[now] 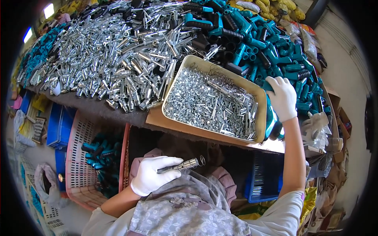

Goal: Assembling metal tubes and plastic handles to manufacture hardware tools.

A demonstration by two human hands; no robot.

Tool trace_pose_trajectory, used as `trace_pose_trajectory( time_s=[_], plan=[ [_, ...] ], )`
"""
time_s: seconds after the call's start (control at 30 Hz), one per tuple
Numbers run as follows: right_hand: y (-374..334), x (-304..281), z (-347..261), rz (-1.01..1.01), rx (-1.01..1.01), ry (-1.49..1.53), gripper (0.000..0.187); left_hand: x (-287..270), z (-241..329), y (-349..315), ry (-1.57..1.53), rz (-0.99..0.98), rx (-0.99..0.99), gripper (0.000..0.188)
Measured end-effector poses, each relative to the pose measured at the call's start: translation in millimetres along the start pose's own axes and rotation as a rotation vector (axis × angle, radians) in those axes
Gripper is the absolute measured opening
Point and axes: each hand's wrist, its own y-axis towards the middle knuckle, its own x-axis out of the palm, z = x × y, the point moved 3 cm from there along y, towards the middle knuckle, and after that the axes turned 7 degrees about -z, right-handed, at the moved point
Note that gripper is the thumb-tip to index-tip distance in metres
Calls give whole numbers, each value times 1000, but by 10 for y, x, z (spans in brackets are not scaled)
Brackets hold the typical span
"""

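My left hand (157, 173), in a white glove, is closed around a silver metal shaft assembly (186, 164) above my lap. A thin coil spring (202, 160) sticks out of the assembly's right end. My right hand (282, 97), also gloved in white, reaches past the right end of the parts tray (261, 114). Its fingers and thumb are bent around the end of a teal plastic tool housing (266, 85) at the edge of the heap. Small silver pins, nuts and springs (204, 104) fill much of the cream tray.
A large heap of silver metal shafts (106, 51) covers the table's left and middle. Teal and black housings (252, 35) are piled at the right. Below the table stand a pink basket (80, 165) with teal parts and a blue crate (265, 177). Clear plastic bags (316, 129) hang at the right.
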Motion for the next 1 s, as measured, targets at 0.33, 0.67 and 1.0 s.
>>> trace_pose_trajectory(
  time_s=[0.33, 0.67, 1.0],
  plan=[
    [186, -653, -67, 124, -35, -144, 30, 50, 43, -81, 112, -13, 36, 36],
    [-11, -714, -148, -62, -2, -197, 39, 16, 76, -42, 130, -35, 112, 36],
    [-1204, -507, -1739, -108, 795, 1932, 50, -51, 132, -75, 166, -2, 126, 36]
  ],
)
